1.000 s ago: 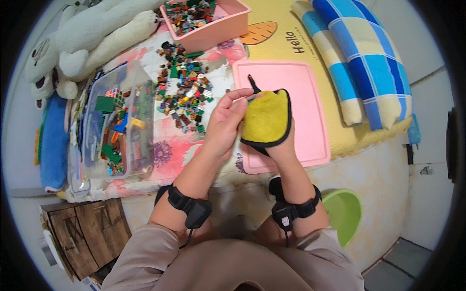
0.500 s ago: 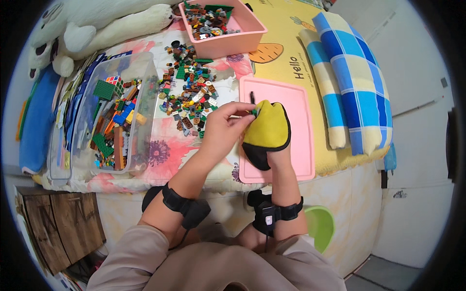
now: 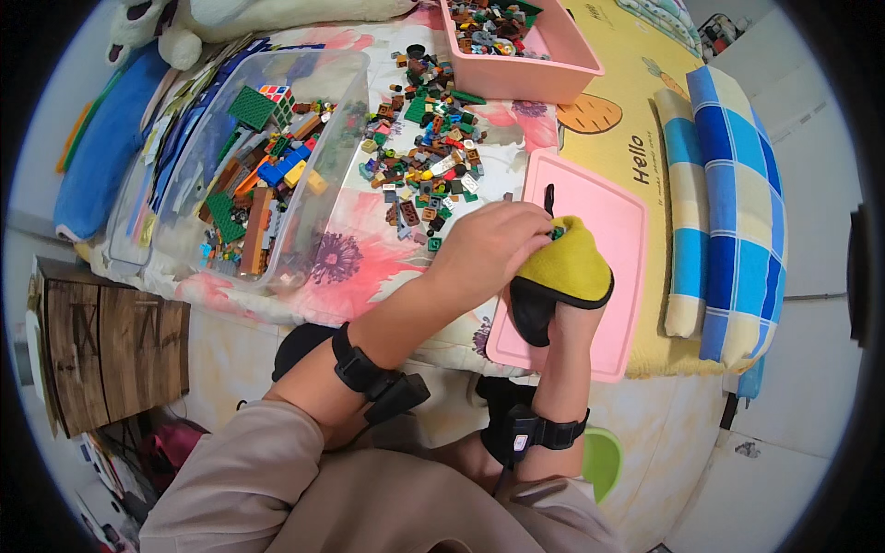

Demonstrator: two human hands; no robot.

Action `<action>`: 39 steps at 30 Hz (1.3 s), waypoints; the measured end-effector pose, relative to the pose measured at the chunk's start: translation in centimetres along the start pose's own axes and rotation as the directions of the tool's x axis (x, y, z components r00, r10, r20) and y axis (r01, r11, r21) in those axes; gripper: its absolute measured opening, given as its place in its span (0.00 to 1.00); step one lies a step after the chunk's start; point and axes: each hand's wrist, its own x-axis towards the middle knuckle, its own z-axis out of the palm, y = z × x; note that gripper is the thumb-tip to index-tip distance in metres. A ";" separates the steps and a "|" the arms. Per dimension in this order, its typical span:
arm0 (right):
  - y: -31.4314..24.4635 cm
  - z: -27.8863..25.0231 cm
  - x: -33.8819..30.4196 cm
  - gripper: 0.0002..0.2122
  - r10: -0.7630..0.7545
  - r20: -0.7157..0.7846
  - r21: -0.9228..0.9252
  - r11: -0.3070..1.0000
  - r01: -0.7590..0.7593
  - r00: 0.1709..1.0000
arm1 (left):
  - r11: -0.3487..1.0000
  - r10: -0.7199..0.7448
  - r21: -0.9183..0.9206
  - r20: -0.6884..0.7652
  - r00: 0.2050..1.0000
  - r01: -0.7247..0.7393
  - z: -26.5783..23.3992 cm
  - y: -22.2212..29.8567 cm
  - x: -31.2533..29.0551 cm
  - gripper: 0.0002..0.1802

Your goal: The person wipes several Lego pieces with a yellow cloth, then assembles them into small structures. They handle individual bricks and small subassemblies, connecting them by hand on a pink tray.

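My right hand [image 3: 578, 323] is inside a yellow cloth mitt [image 3: 573, 261] with black trim, above a pink lid [image 3: 623, 318]. The mitt hides its fingers. My left hand [image 3: 498, 241] bends toward the mitt's upper edge. Its fingertips are closed on a small green piece [image 3: 558, 232], which looks like a toy brick and touches the yellow cloth. A thin black loop [image 3: 549, 197] sticks up just beyond the fingertips; what it belongs to is hidden. Loose toy bricks [image 3: 429, 170] lie heaped on the flowered cloth beyond my left hand.
A clear plastic bin [image 3: 355, 111] at left holds bricks and a puzzle cube [image 3: 277, 95]. At the back stands a pink bin [image 3: 525, 78] of bricks. Folded checked cushions [image 3: 742, 221] lie at right, a white plush toy [image 3: 240, 20] at far left. A wooden cabinet [image 3: 111, 355] stands below.
The view has shifted, so the scene sits farther right in the picture. My left hand has turned more palm-down over the mitt's edge, and the mitt has tilted, its black side lower.
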 end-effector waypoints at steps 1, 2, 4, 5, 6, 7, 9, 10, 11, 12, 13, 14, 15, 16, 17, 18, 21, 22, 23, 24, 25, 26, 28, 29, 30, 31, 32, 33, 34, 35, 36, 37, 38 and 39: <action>-0.2 -0.1 -0.1 0.11 0.019 -0.054 -0.045 0.999 -0.022 0.998 | 1.000 -0.005 0.001 0.035 0.999 0.005 0.1 0.1 -0.1 0.08; -0.3 0.0 -0.2 0.11 0.037 -0.114 -0.078 0.996 -0.046 0.993 | 1.000 0.021 -0.017 0.035 0.999 -0.020 0.3 0.3 -0.2 0.08; -0.9 0.1 -0.3 0.14 -0.030 -0.038 -0.094 0.995 0.026 0.999 | 0.998 0.043 -0.051 0.061 0.997 -0.039 0.4 0.7 -0.4 0.08; -1.2 0.3 -0.5 0.15 0.019 -0.055 0.173 0.985 -0.009 0.998 | 0.997 0.075 -0.032 0.074 0.994 -0.073 0.2 0.8 -0.3 0.09; -1.6 0.4 -0.8 0.16 0.070 -0.059 0.428 0.903 -0.038 0.996 | 0.996 0.085 0.021 0.061 0.995 -0.086 -0.1 0.9 -0.2 0.09; -2.1 0.4 -0.8 0.21 0.146 -0.126 0.522 0.851 -0.059 0.981 | 0.993 0.090 0.070 0.048 0.995 -0.093 -0.5 0.9 0.1 0.10; -3.3 -0.3 -1.0 0.23 0.006 0.348 0.763 0.578 -0.287 0.937 | 0.981 0.110 0.168 -0.078 0.991 -0.096 -1.9 0.9 1.0 0.07; -3.8 -0.7 -1.0 0.25 0.026 0.350 0.746 0.596 -0.296 0.936 | 0.984 0.066 0.174 -0.164 0.984 -0.037 -3.2 0.7 1.6 0.08; -4.2 -1.2 -1.0 0.27 0.060 0.291 0.678 0.691 -0.250 0.955 | 0.984 0.027 0.179 -0.234 0.972 0.016 -5.2 0.4 2.0 0.09; -4.5 -1.5 -0.8 0.28 0.042 0.260 0.615 0.763 -0.199 0.965 | 0.971 -0.041 0.211 -0.314 0.949 0.112 -7.3 0.3 2.3 0.10; -4.7 -2.0 -0.4 0.29 -0.013 0.273 0.562 0.813 -0.148 0.962 | 0.934 -0.036 0.310 -0.416 0.909 0.179 -9.4 0.2 2.7 0.10; -4.8 -2.4 -0.1 0.31 -0.031 0.250 0.479 0.873 -0.095 0.968 | 0.923 -0.121 0.262 -0.497 0.859 0.282 -11.7 0.2 2.8 0.10; -4.9 -2.9 0.2 0.31 -0.086 0.296 0.482 0.874 -0.071 0.951 | 0.902 -0.203 0.206 -0.570 0.796 0.378 -13.8 0.2 2.8 0.10; -4.9 -3.2 0.4 0.31 -0.113 0.332 0.543 0.835 -0.092 0.937 | 0.904 -0.124 0.260 -0.601 0.790 0.340 -15.4 0.3 2.5 0.10; -4.9 -3.6 0.6 0.30 -0.129 0.356 0.575 0.811 -0.108 0.926 | 0.826 -0.188 0.306 -0.641 0.744 0.473 -16.7 0.3 2.1 0.10; -4.7 -3.8 0.8 0.30 -0.169 0.384 0.597 0.796 -0.104 0.908 | 0.710 -0.221 0.414 -0.637 0.739 0.569 -17.8 0.2 1.7 0.10; -4.4 -4.3 1.0 0.29 -0.182 0.397 0.621 0.775 -0.118 0.900 | 0.564 -0.405 0.460 -0.570 0.715 0.686 -19.1 -0.4 0.7 0.13; -4.2 -4.3 1.1 0.29 -0.153 0.373 0.595 0.796 -0.110 0.915 | 0.538 -0.441 0.465 -0.555 0.705 0.703 -19.1 -0.6 0.5 0.14; -4.2 -4.3 1.1 0.29 -0.169 0.359 0.616 0.782 -0.098 0.918 | 0.499 -0.512 0.445 -0.540 0.668 0.743 -18.9 -0.8 0.5 0.15; -4.1 -4.2 1.2 0.29 -0.171 0.329 0.608 0.791 -0.070 0.929 | 0.539 -0.394 0.540 -0.517 0.760 0.646 -18.6 -0.9 0.6 0.16; -4.1 -4.0 1.2 0.29 -0.167 0.297 0.584 0.810 -0.040 0.940 | 0.559 -0.307 0.605 -0.485 0.819 0.567 -18.1 -1.0 0.7 0.17; -4.2 -3.8 1.3 0.29 -0.204 0.300 0.620 0.784 -0.028 0.932 | 0.561 -0.251 0.644 -0.466 0.848 0.520 -17.4 -1.0 0.9 0.19; -4.6 -3.4 1.5 0.29 -0.229 0.245 0.625 0.780 0.027 0.942 | 0.767 -0.179 0.509 -0.413 0.893 0.390 -14.9 -1.2 1.3 0.20; -4.9 -3.1 1.4 0.26 -0.219 0.173 0.636 0.769 0.061 0.960 | 0.846 -0.124 0.450 -0.359 0.925 0.288 -13.0 -1.4 1.3 0.17; -5.1 -2.9 1.3 0.25 -0.175 0.041 0.604 0.789 0.115 0.984 | 0.887 -0.095 0.417 -0.253 0.963 0.197 -11.1 -2.1 1.8 0.14; -5.5 -2.8 1.2 0.24 -0.189 0.009 0.551 0.820 0.153 0.982 | 0.882 -0.143 0.422 -0.187 0.972 0.211 -8.9 -2.7 1.9 0.11; -5.8 -2.7 1.1 0.24 -0.122 -0.033 0.623 0.773 0.116 0.992 | 0.911 -0.136 0.379 -0.101 0.986 0.165 -7.0 -3.4 2.0 0.10; -6.1 -2.9 1.1 0.24 -0.113 0.028 0.677 0.733 0.064 0.993 | 0.889 -0.134 0.442 0.006 0.991 0.118 -5.7 -4.3 2.1 0.09; -6.3 -3.1 1.1 0.24 -0.125 0.070 0.686 0.727 0.043 0.990 | 0.880 -0.129 0.460 0.001 0.992 0.114 -4.8 -5.0 2.0 0.09; -6.3 -3.1 1.1 0.24 -0.105 0.091 0.756 0.655 0.000 0.990 | 0.860 -0.186 0.485 0.013 0.982 0.157 -3.9 -5.7 1.8 0.09; -6.1 -3.2 1.3 0.24 -0.104 0.093 0.786 0.618 -0.009 0.990 | 0.824 -0.288 0.519 0.036 0.957 0.229 -3.3 -6.2 1.5 0.09; -5.9 -3.4 1.4 0.25 -0.075 0.069 0.803 0.596 -0.011 0.995 | 0.814 -0.281 0.533 0.017 0.960 0.229 -3.0 -6.8 1.3 0.09; -5.7 -3.6 1.6 0.25 -0.081 0.091 0.836 0.547 -0.032 0.993 | 0.790 -0.318 0.556 0.010 0.948 0.260 -2.7 -7.2 1.2 0.09; -5.5 -3.8 1.8 0.26 -0.056 0.089 0.856 0.515 -0.048 0.994 | 0.763 -0.356 0.578 0.001 0.935 0.290 -2.5 -7.5 1.0 0.09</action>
